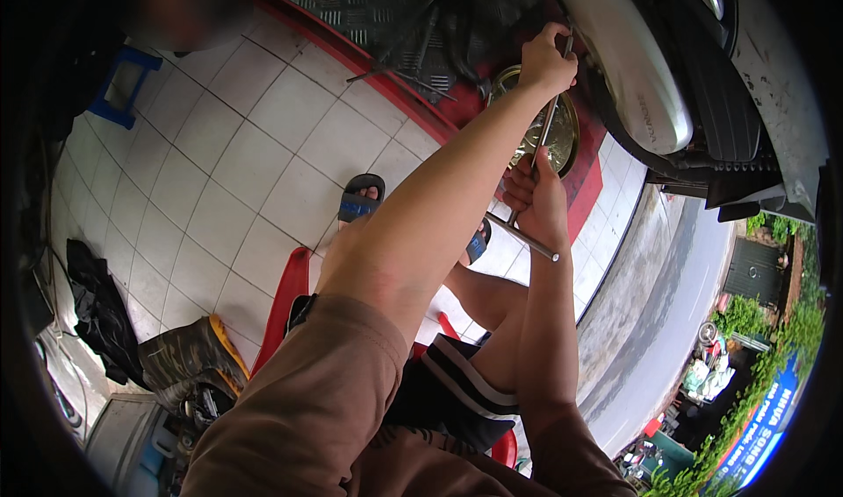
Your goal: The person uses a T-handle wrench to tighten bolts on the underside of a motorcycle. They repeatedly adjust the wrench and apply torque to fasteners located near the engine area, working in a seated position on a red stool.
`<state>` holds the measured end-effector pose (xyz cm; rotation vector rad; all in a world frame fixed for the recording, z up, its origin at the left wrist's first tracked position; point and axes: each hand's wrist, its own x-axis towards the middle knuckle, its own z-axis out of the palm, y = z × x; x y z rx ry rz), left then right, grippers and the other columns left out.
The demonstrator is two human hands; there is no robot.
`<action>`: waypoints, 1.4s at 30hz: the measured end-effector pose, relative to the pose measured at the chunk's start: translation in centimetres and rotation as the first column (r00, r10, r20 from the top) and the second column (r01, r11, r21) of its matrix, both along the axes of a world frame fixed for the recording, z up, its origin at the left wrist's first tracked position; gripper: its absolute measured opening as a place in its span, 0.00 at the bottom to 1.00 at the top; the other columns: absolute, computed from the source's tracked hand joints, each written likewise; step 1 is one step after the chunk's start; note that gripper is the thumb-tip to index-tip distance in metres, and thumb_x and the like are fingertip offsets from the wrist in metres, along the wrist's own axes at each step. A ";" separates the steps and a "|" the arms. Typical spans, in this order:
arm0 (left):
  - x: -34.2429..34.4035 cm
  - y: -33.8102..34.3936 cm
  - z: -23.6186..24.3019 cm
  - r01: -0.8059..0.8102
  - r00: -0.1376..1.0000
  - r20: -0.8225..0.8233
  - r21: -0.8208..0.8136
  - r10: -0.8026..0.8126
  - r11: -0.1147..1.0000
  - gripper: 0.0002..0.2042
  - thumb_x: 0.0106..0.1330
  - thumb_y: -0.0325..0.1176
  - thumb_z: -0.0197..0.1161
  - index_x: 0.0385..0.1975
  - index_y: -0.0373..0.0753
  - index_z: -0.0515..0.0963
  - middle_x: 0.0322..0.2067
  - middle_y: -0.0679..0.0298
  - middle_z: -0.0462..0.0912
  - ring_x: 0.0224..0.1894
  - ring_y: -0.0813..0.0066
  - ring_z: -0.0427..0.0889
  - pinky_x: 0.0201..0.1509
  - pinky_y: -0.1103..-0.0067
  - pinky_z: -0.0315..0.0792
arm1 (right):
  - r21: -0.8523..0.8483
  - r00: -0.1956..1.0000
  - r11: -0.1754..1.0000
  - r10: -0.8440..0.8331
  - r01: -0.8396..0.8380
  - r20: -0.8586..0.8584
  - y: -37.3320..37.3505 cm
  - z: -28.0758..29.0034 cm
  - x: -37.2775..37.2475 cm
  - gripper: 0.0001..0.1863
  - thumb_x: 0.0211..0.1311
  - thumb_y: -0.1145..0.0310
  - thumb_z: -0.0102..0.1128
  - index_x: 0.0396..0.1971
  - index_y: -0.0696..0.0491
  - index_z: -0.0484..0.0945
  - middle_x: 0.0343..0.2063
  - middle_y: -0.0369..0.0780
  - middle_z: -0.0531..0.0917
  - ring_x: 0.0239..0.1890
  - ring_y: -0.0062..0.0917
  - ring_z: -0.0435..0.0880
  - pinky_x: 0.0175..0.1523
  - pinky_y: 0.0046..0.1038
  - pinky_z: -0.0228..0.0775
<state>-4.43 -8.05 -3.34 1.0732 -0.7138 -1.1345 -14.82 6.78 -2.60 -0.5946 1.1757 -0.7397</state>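
A T-handle wrench (pixel 535 246) runs up toward the underside of a motorbike (pixel 628 58) with a silver cover. My left hand (pixel 549 62) is closed around the wrench's far end, close beside the bike; the tip there is hidden. My right hand (pixel 537 200) wraps around the shaft lower down, just above the crossbar, whose bare end sticks out by my wrist. Below the shaft lies a round gold-coloured metal tray (pixel 576 137), partly covered by my hands and left arm. What lies in it is hard to make out.
The bike is over a red platform (pixel 386 80) with dark tread plate. Under me is a red plastic stool (pixel 285 299). Sandalled feet rest on white tiles (pixel 255 163). A blue stool (pixel 132 80) and a blurred person are at far left; a camouflage bag (pixel 189 356) lies lower left.
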 end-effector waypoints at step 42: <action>12.5 7.9 7.7 0.085 0.790 0.601 0.083 -0.118 0.993 0.15 0.69 0.44 0.56 0.37 0.38 0.82 0.18 0.74 0.71 0.19 0.86 0.63 0.20 0.83 0.57 | -0.222 0.848 0.894 0.442 -0.389 0.293 0.6 1.9 7.2 0.07 0.67 0.69 0.55 0.30 0.55 0.74 0.18 0.31 0.68 0.19 0.15 0.61 0.24 0.19 0.51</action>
